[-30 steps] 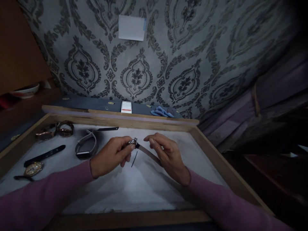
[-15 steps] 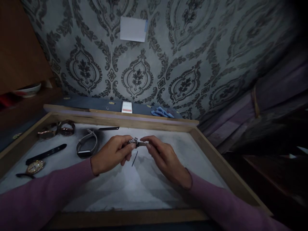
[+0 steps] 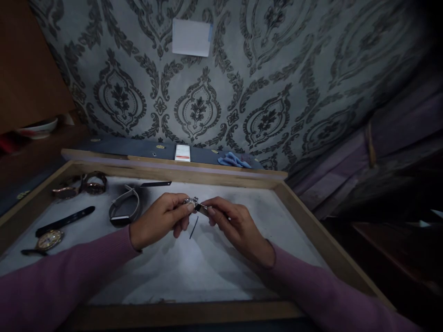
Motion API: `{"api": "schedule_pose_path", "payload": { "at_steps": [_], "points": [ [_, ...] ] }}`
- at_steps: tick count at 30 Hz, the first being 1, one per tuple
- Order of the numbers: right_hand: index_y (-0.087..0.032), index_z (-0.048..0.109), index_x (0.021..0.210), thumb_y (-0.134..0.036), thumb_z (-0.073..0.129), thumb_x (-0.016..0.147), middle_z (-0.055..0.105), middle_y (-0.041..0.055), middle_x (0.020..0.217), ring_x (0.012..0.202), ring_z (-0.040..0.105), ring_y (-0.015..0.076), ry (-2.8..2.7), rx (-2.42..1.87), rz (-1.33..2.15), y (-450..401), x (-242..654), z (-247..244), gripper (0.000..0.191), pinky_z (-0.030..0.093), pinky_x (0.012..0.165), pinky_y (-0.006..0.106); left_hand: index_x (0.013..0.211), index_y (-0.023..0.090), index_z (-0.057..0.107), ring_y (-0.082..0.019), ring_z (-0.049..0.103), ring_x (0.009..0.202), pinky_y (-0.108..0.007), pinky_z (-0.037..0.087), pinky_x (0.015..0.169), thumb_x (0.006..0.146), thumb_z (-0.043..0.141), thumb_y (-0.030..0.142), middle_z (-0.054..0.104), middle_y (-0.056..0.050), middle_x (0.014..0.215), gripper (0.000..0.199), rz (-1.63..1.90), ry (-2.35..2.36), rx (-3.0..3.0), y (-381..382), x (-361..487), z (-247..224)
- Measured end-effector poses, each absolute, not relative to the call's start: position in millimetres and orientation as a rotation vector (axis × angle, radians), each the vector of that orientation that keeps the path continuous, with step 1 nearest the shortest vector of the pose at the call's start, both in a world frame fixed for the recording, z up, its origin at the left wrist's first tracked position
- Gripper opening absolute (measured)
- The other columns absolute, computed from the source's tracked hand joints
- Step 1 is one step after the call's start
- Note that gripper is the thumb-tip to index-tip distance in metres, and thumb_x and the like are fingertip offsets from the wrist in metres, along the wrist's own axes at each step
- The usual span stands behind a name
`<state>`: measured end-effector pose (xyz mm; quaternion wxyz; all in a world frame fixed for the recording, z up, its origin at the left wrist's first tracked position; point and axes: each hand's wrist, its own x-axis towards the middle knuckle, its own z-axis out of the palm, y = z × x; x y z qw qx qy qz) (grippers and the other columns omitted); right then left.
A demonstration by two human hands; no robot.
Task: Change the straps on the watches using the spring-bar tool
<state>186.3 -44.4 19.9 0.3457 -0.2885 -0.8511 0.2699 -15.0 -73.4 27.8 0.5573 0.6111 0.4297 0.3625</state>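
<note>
A wristwatch [image 3: 190, 201] with a silvery case is pinched between the thumb and fingers of my left hand [image 3: 162, 214], above the white work surface. My right hand [image 3: 233, 221] is closed on a thin metal tool [image 3: 203, 207], its tip at the watch's right side. A short dark strap piece [image 3: 200, 210] shows beside the case, partly hidden by my right fingers. Below the hands lies a slim dark rod [image 3: 194, 228]. Whether the tool touches the watch is too small to tell.
The white surface has a raised wooden frame [image 3: 304, 230]. On its left lie a grey-strapped watch [image 3: 124, 207], a gold-faced watch [image 3: 50, 239], a black strap [image 3: 65, 221], two dark watches [image 3: 95, 183] and a flat dark blade [image 3: 155, 184]. Behind the frame rests a blue cloth [image 3: 234, 160].
My right fingers have drawn slightly closer to the watch, and the thin metal tool now points at its side. My left hand has barely shifted, still holding the watch.
</note>
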Motion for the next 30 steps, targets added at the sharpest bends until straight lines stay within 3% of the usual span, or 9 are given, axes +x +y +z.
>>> {"api": "schedule_pose_path", "payload": {
  "at_steps": [14, 30],
  "points": [
    [-0.016, 0.067, 0.101, -0.030, 0.044, 0.098, 0.060, -0.0004, 0.061, 0.050, 0.052, 0.0100, -2.220, -0.780, 0.700, -46.8, 184.5, 24.6, 0.027, 0.043, 0.051, 0.021, 0.069, 0.016, 0.050, -0.006, 0.046, 0.040, -0.018, 0.032, 0.042, 0.085, 0.055, 0.045, 0.055, 0.004, 0.055, 0.033, 0.837, 0.989, 1.382, -74.0, -14.4, 30.8],
    [-0.014, 0.065, 0.103, -0.016, 0.045, 0.096, 0.066, 0.0021, 0.067, 0.055, 0.060, 0.0117, -2.312, -0.668, 0.508, -52.4, 184.5, 18.3, 0.021, 0.047, 0.056, 0.022, 0.080, 0.016, 0.054, -0.009, 0.056, 0.041, -0.017, 0.032, 0.039, 0.071, 0.072, 0.043, 0.063, 0.002, 0.056, 0.033, 0.788, 0.948, 1.121, -69.7, -15.3, 22.8]
  ]
}}
